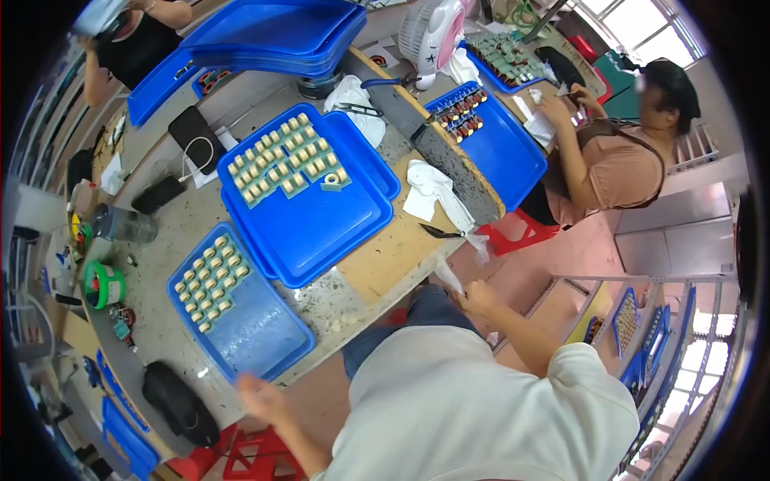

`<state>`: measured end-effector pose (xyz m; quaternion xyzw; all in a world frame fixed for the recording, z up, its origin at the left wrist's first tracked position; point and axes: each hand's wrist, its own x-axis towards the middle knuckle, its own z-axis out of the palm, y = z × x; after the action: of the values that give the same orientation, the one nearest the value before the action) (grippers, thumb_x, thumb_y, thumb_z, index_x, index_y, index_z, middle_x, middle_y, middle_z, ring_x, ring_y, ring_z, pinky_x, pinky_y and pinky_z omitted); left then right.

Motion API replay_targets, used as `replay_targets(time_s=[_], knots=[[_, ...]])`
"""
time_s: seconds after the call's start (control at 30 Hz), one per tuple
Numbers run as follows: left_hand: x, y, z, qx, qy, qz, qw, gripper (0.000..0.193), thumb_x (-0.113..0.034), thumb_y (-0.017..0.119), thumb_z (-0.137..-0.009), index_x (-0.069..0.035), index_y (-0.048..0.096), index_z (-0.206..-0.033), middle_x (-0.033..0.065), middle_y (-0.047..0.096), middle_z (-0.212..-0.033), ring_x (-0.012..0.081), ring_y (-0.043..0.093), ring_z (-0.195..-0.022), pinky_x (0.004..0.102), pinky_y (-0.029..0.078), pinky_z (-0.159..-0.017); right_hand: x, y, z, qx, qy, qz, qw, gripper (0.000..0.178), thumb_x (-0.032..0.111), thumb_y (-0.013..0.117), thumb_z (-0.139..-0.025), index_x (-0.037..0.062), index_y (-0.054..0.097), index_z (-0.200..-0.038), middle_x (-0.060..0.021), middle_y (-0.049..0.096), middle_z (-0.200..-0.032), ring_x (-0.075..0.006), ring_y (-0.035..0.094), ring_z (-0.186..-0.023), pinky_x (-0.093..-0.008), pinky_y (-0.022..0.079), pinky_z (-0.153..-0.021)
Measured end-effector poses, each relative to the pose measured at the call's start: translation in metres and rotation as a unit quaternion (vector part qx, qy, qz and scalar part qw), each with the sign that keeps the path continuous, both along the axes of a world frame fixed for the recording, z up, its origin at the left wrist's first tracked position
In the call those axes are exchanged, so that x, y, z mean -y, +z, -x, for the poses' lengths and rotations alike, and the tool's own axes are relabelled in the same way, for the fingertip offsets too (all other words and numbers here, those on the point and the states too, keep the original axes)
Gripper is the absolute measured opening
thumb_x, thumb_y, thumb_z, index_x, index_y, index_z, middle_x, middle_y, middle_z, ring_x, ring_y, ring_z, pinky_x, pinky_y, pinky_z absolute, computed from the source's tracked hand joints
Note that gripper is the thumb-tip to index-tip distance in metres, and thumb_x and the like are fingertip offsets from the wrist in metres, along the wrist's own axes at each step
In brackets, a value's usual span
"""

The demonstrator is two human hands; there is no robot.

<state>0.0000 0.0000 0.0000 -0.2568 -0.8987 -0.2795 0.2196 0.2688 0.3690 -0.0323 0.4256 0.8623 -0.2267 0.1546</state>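
Observation:
My left hand [263, 398], smeared by motion, is at the near edge of the smaller blue tray [269, 333]. Whether its fingers are open or closed does not show. In that tray, rows of small green boards with cream round parts [210, 280] fill the far part. My right hand [479, 298] is closed beside my lap, off the bench edge, on a thin whitish translucent piece [449, 275] that looks like film. Ahead, a larger blue tray [321, 240] rests on another tray and carries more such boards [287, 160], one of them turned apart from the rows.
A white cloth [433, 192] and a dark pointed tool [441, 231] lie on brown board. Stacked blue trays [273, 40] and a fan [429, 36] stand at the back. A black pouch [180, 405] lies front left. One person [618, 160] works at right, another far left. Shelving [642, 321] stands right.

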Motion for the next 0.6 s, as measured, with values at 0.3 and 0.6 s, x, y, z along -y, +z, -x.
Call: replay_targets(time_s=[0.3,0.6], knots=[[-0.096,-0.169,-0.128,0.451,-0.239,0.079,0.857,0.02,-0.01,0.05,-0.074,-0.003,0.055,-0.092,0.0164,0.054,-0.09,0.0317,0.052,-0.084,0.038,0.04,-0.075,-0.02,0.0,-0.001,-0.132,0.121,0.046,0.983,0.024,0.027,0.054,-0.07,0.0033,0.055,-0.066,-0.0174,0.053,-0.061,-0.0349,0.053,-0.056,-0.0416,0.043,-0.053],[-0.118,-0.334,-0.192,0.395,-0.249,-0.016,0.884,0.035,-0.027,0.051,-0.076,-0.007,0.052,-0.105,0.0168,0.05,-0.109,0.0359,0.043,-0.103,0.0406,0.031,-0.091,0.034,0.018,0.183,-0.198,0.358,-0.138,0.902,0.029,0.01,0.059,-0.058,0.0065,0.051,-0.086,-0.0099,0.049,-0.088,-0.0273,0.048,-0.085,-0.0397,0.037,-0.075]])
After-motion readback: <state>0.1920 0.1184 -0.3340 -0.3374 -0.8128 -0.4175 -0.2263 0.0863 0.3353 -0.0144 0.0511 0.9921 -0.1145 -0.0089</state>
